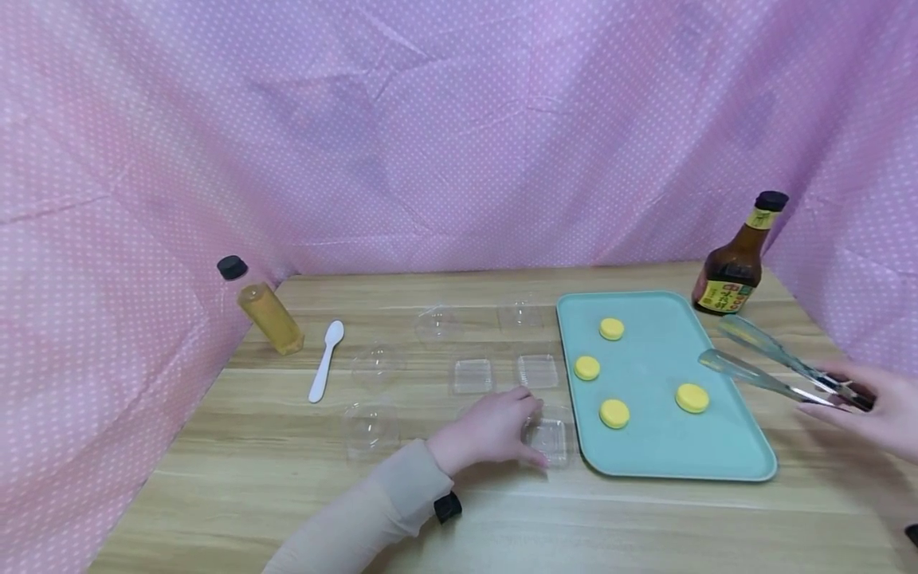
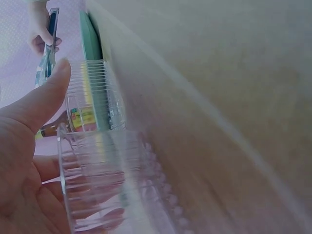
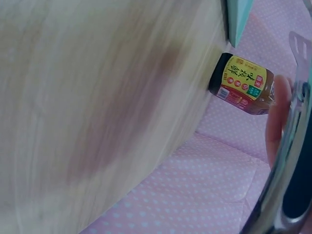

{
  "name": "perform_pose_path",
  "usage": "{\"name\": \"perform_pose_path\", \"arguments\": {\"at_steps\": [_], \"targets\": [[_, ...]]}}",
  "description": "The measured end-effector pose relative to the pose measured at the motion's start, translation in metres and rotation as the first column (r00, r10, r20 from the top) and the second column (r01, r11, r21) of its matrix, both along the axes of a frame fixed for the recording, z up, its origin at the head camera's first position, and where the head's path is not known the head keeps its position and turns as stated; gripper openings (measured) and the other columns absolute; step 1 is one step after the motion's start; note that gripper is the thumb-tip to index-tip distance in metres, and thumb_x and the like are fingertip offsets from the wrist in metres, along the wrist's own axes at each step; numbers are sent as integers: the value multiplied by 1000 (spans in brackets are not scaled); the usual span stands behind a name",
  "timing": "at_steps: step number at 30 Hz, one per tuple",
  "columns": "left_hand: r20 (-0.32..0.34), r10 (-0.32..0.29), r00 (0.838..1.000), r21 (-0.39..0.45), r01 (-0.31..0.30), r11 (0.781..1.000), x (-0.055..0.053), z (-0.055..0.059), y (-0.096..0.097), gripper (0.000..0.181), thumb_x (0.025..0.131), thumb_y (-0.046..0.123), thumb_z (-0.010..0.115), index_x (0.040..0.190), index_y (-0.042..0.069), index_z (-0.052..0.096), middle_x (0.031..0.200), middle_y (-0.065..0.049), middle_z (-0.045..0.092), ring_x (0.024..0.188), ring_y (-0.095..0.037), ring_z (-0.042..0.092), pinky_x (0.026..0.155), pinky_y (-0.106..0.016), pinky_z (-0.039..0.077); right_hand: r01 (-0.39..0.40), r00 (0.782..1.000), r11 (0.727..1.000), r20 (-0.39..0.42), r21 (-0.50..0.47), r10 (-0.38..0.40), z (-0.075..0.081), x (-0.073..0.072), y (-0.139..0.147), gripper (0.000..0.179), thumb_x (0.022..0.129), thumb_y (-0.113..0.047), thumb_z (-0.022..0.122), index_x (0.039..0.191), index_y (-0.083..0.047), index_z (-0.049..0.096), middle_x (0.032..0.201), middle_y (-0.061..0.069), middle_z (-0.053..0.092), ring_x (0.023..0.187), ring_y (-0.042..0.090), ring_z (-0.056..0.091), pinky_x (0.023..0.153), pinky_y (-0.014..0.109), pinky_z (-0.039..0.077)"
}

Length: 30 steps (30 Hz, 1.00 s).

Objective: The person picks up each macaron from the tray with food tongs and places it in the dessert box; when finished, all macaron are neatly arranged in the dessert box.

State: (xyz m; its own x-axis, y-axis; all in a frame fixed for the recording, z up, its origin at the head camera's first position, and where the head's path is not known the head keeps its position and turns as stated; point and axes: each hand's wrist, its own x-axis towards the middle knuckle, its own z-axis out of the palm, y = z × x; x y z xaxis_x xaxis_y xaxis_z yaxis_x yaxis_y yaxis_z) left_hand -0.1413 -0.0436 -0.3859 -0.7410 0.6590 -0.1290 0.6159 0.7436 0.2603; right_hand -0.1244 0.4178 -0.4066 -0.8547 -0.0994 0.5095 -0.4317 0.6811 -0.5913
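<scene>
My left hand [image 1: 495,430] spans a clear plastic box [image 1: 551,441] beside the tray. Its thumb [image 2: 61,73] lies at the box's near edge and its fingers at the far edge, partly seen through another clear box [image 2: 107,175]. My right hand [image 1: 875,402] grips metal tongs [image 1: 782,367] by the handle end, their arms spread apart. One tong tip overlaps the right edge of the light green tray [image 1: 645,462] in the head view. On the tray sit several yellow discs, among them a larger one [image 1: 692,398] nearest the tongs.
Two more clear boxes [image 1: 473,376] stand behind my left hand, with several clear domed lids [image 1: 369,430] left and behind. A white spoon [image 1: 326,363] and a black-capped bottle of yellow liquid [image 1: 268,311] are farther left. A soy sauce bottle [image 1: 731,275] stands behind the tray's right corner.
</scene>
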Motion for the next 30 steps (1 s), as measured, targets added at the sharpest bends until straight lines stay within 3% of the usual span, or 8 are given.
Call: {"name": "perform_pose_path", "arguments": {"at_steps": [3, 6, 9, 12, 16, 23, 25, 30], "targets": [[2, 2, 1000, -3, -2, 1000, 0, 1, 1, 79, 68, 54, 77, 128, 7, 56, 111, 1, 59, 91, -8, 55, 82, -21, 50, -22, 1000, 1000, -5, 9, 22, -4, 0, 4, 79, 52, 12, 83, 103, -44, 58, 70, -32, 53, 58, -16, 47, 42, 12, 33], [9, 5, 1000, -2, -5, 1000, 0, 2, 2, 79, 68, 54, 78, 127, 7, 55, 111, 1, 59, 91, -8, 56, 82, -21, 49, 7, 1000, 994, 11, 106, -8, 0, 3, 3, 80, 50, 7, 86, 102, -46, 55, 72, -37, 51, 61, -17, 46, 44, 11, 32], [26, 8, 1000, 7, -9, 1000, -1, 1, 1, 77, 67, 53, 79, 125, 7, 55, 109, 1, 59, 88, -8, 55, 80, -20, 49, 14, 1000, 979, 12, 205, -17, 5, 6, 0, 63, 49, -3, 88, 96, -33, 60, 75, -36, 50, 64, -17, 46, 49, 7, 34], [46, 17, 999, 13, -17, 1000, -3, 1, 1, 76, 67, 52, 80, 124, 8, 56, 107, 1, 58, 85, -7, 53, 77, -20, 49, 32, 999, 966, -4, 258, -32, 7, 7, -2, 65, 46, -6, 90, 95, -35, 60, 77, -38, 49, 66, -17, 46, 53, 4, 35], [58, 21, 998, 20, -22, 1000, -3, 2, 1, 76, 66, 52, 80, 123, 8, 56, 105, 1, 58, 81, -6, 51, 74, -19, 48, 51, 998, 959, 18, 278, -58, 9, 10, -5, 73, 44, -10, 91, 97, -47, 55, 78, -39, 47, 68, -18, 44, 54, 5, 34], [65, 25, 998, 21, -26, 999, -5, 3, 1, 76, 67, 52, 80, 124, 8, 55, 106, 1, 58, 80, -6, 50, 74, -19, 48, 29, 999, 953, -24, 301, -23, 6, 11, -5, 75, 39, -13, 91, 99, -45, 60, 80, -39, 48, 71, -20, 43, 55, 5, 34], [67, 25, 997, 22, -27, 999, -5, 3, 2, 75, 67, 52, 80, 123, 8, 55, 106, 1, 58, 79, -6, 50, 74, -19, 48, 24, 1000, 945, -23, 327, -17, 5, 11, -4, 68, 39, -15, 91, 96, -39, 62, 80, -38, 48, 71, -19, 43, 56, 5, 33], [62, 27, 998, 15, -28, 1000, -4, 3, 2, 76, 67, 52, 80, 123, 8, 55, 107, 1, 58, 80, -7, 51, 75, -20, 49, -10, 1000, 904, 21, 428, 1, 2, 9, -6, 60, 43, -19, 91, 96, -8, 67, 77, -26, 58, 73, -17, 46, 60, 0, 31]]}}
